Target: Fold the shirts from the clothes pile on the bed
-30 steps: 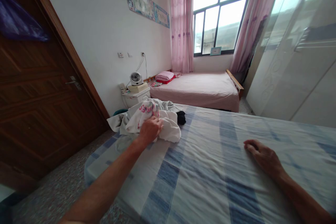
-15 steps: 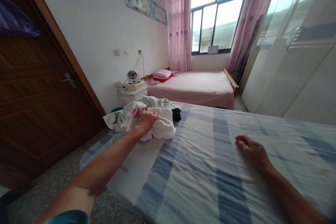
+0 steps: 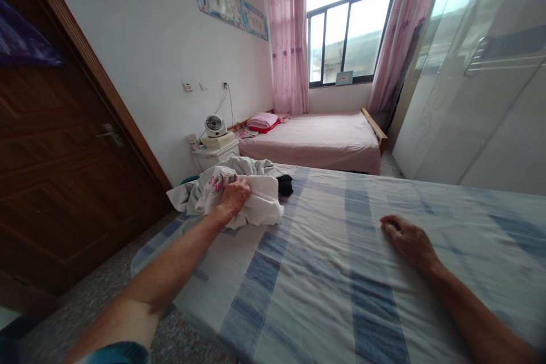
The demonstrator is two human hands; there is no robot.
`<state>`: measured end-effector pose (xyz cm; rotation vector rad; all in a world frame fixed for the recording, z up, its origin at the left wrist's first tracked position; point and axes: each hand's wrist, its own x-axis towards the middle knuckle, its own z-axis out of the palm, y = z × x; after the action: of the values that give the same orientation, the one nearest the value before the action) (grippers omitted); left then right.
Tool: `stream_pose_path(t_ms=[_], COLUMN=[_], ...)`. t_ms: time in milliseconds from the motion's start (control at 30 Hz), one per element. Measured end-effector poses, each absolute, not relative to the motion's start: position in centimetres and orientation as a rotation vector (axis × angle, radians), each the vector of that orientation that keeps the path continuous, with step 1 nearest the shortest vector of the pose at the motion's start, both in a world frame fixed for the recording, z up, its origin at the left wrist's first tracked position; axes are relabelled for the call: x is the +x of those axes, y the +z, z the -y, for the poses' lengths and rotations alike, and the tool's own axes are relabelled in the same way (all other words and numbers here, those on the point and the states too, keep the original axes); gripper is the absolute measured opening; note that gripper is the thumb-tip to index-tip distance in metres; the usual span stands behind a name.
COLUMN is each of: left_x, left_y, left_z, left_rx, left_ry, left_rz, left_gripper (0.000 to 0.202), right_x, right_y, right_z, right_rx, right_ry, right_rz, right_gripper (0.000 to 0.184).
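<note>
A crumpled white shirt (image 3: 261, 200) with a pink and blue print lies on a pile near the left end of the checked bed. My left hand (image 3: 235, 194) reaches across to it, its fingers closed on the white cloth beside the print. Beneath and behind the shirt is a light grey garment (image 3: 183, 196), and a black piece of cloth (image 3: 285, 185) pokes out at the right of the pile. Over the sheet on the right is my right hand (image 3: 409, 243), loosely curled, with nothing visible in it.
The bed (image 3: 315, 273) has a blue-and-white checked sheet. Behind it stand a pink-covered bed (image 3: 315, 133) and a bedside cabinet with a small fan (image 3: 215, 125). A wooden door (image 3: 72, 182) is at left; glossy wardrobe doors (image 3: 478, 125) are at right.
My left hand has shifted slightly left and down on the white shirt, and the cloth has moved a little with it. My right hand stays nearly in place.
</note>
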<state>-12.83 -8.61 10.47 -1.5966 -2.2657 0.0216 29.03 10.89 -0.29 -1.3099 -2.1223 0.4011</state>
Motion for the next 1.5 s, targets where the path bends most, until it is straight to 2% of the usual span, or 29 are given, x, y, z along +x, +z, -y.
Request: stream_pose_path(t_ms=[133, 233, 400, 433, 500, 533, 700, 900, 1067, 1133, 1300, 1400, 1500], left_x=[-12.8, -13.2, -14.9, -15.2, -15.3, -15.1, -11.8, -8.7, -3.4, -0.8, 1.5, -1.5, -5.8], left_y=[10.2, 11.8, 21.2, 23.3, 26.6, 27.5, 26.2, 25.2, 24.7, 23.1, 16.5, 12.5, 9.3], left_z=[8.6, 9.3, 9.7, 9.7, 9.6, 9.4, 8.0, 6.6, 7.8, 8.5, 10.0, 10.9, 12.4], left_rx=[-1.606, -1.599, -1.474, -1.425, -1.318, -1.328, -1.650, -1.641, -1.915, -2.132, -2.806, -2.523, -2.129], left_ry=[-0.070, -0.262, -1.014, -1.117, -1.543, -1.576, -1.243, -1.545, -2.086, -1.992, -1.124, -0.833, -0.708], left_rz=[2.274, 2.280, 2.318, 2.270, 1.963, 1.897, 2.126, 1.956, 1.617, 1.670, 1.838, 2.005, 2.147], left_gripper=[0.017, 0.008, 0.012, 0.014, 0.021, 0.023, 0.019, 0.010, 0.008, 0.007, 0.017, 0.022, 0.021], right_x=[29.0, 28.9, 28.9, 28.9, 28.9, 28.9, 28.9, 28.9, 28.8, 28.4, 26.6, 25.4, 24.6], right_y=[-0.2, -0.2, -0.3, -0.3, -0.3, -0.4, -0.4, 0.0, 0.4, 0.7, 2.1, 2.8, 3.6], right_z=[-10.5, -10.5, -10.7, -10.8, -10.8, -10.8, -10.5, -10.1, -10.0, -9.7, -7.8, -6.3, -4.9], right_rx=[-1.298, -1.295, -1.305, -1.312, -1.321, -1.321, -1.293, -1.276, -1.288, -1.269, -1.091, -1.029, -0.993], right_ry=[0.414, 0.405, 0.416, 0.419, 0.416, 0.411, 0.413, 0.399, 0.413, 0.428, 0.626, 0.756, 0.866], right_rz=[2.119, 2.118, 2.129, 2.134, 2.138, 2.137, 2.132, 2.121, 2.151, 2.181, 2.321, 2.392, 2.422], right_gripper=[0.026, 0.026, 0.027, 0.027, 0.028, 0.028, 0.027, 0.025, 0.025, 0.025, 0.028, 0.035, 0.040])
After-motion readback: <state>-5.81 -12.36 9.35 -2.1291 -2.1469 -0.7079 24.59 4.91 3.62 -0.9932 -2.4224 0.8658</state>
